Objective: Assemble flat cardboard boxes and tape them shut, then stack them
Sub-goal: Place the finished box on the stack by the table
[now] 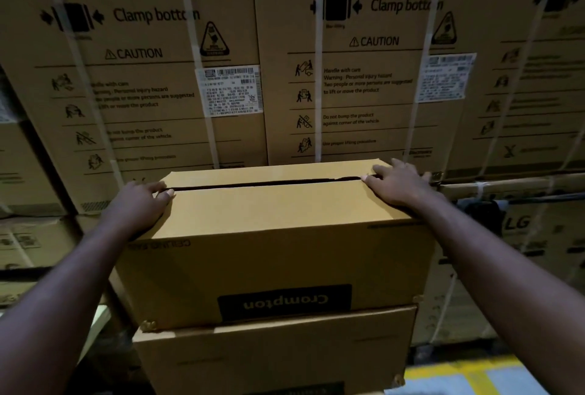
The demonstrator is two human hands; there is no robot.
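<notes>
Our left hand (139, 201) and right hand (395, 185) lie flat, gripping nothing, at opposite ends of the open seam (269, 184) running crosswise on the upper Crompton box (275, 236).

Dim light, wall of strapped printed cartons (152, 128), yellow-lined floor (459, 374)

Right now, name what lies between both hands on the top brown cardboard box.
Head view: only the dark flap seam of the brown cardboard box, from left hand to right hand.
</notes>
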